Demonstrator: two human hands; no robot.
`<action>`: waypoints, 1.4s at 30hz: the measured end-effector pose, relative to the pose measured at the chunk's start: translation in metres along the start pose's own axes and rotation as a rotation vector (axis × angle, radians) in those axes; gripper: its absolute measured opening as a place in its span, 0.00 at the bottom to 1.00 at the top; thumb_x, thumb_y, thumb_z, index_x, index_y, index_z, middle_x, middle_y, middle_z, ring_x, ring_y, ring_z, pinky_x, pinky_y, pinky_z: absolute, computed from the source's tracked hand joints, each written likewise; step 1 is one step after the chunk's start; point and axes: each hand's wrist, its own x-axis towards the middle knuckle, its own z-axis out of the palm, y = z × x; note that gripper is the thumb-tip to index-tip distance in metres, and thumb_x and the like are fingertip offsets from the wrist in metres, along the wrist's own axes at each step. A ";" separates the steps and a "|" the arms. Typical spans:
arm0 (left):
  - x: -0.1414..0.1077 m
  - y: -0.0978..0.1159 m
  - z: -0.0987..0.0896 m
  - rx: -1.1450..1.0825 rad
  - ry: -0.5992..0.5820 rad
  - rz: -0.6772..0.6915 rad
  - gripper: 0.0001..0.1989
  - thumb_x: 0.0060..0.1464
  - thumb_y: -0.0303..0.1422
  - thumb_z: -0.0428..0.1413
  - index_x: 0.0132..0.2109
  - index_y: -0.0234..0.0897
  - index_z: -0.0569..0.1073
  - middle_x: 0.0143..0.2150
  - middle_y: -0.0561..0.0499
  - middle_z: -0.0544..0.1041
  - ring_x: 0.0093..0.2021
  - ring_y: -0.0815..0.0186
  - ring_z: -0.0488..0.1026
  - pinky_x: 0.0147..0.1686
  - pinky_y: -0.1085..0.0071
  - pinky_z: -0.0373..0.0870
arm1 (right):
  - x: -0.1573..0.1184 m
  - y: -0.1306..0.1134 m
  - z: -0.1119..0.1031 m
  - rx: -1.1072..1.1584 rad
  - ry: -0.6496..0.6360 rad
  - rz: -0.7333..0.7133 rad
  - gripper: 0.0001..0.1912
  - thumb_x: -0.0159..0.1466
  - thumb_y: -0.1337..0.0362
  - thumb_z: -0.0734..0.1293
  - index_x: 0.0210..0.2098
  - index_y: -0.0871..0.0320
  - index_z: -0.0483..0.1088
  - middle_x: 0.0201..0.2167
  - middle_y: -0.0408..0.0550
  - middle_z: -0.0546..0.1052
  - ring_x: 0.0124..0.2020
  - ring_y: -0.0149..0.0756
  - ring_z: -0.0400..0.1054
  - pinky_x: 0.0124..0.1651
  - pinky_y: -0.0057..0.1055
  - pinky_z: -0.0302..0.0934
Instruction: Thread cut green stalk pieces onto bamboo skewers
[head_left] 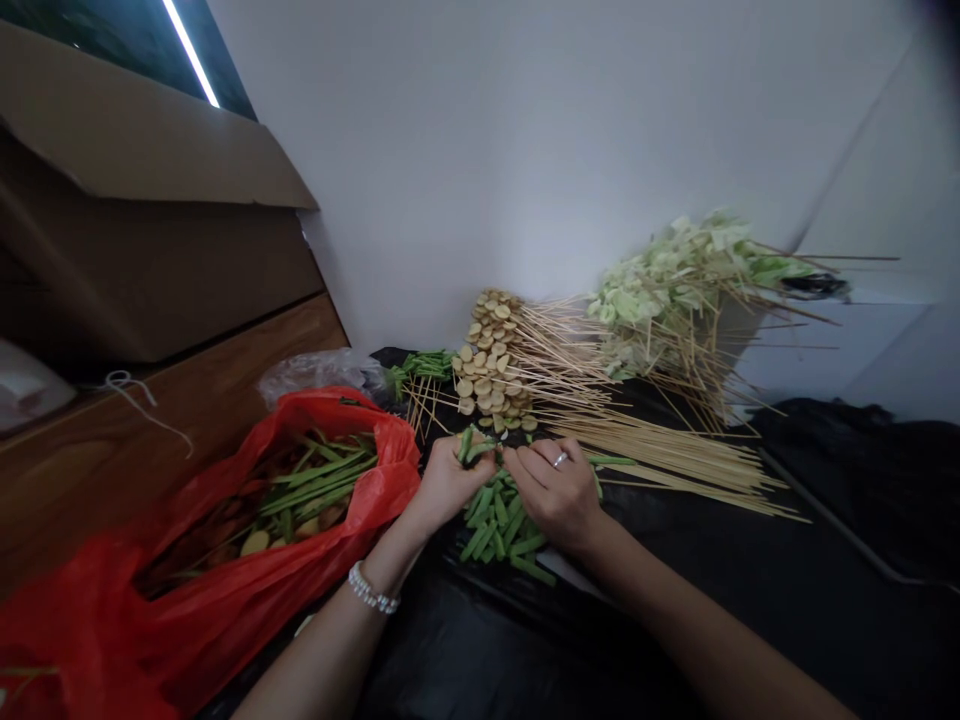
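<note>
Green, stick-cut bean pieces [466,446] clamped in your L hand [450,485], long axis pointing away; R hand [559,492] just beside, fingertips together, can't tell on what.

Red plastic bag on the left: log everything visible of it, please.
The red plastic bag looks thin, crinkled and slightly glossy. It lies slumped open beside the left forearm, its mouth showing long green pieces and a few pale yellowish ones. Its far edge is near a clear plastic bag; whether they touch is unclear. Neither hand holds it.
</note>
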 end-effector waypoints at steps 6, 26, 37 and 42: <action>0.007 0.000 -0.008 -0.084 0.108 -0.110 0.10 0.49 0.36 0.54 0.27 0.32 0.73 0.19 0.57 0.63 0.21 0.74 0.59 0.22 0.77 0.57 | -0.002 0.011 0.009 0.130 -0.053 0.164 0.15 0.69 0.63 0.57 0.51 0.60 0.68 0.35 0.52 0.77 0.36 0.38 0.67 0.43 0.35 0.56; 0.009 -0.018 -0.018 0.304 0.172 0.199 0.09 0.55 0.27 0.53 0.40 0.35 0.78 0.34 0.48 0.78 0.35 0.65 0.74 0.38 0.71 0.70 | -0.004 0.031 0.022 0.561 -0.185 0.522 0.09 0.63 0.68 0.60 0.39 0.56 0.72 0.35 0.47 0.78 0.37 0.38 0.70 0.41 0.32 0.60; 0.002 -0.013 -0.014 0.555 -0.145 0.326 0.24 0.53 0.22 0.52 0.56 0.44 0.70 0.50 0.48 0.72 0.49 0.63 0.71 0.47 0.68 0.69 | 0.001 0.012 0.010 -0.100 -0.341 0.067 0.06 0.64 0.72 0.61 0.35 0.59 0.70 0.29 0.49 0.73 0.36 0.41 0.64 0.37 0.35 0.53; 0.002 -0.011 -0.013 0.707 -0.240 0.403 0.15 0.53 0.27 0.57 0.49 0.41 0.76 0.43 0.47 0.77 0.44 0.61 0.71 0.42 0.67 0.68 | 0.002 0.009 0.009 -0.127 -0.351 -0.001 0.06 0.65 0.72 0.61 0.36 0.60 0.69 0.30 0.50 0.73 0.36 0.41 0.64 0.36 0.35 0.53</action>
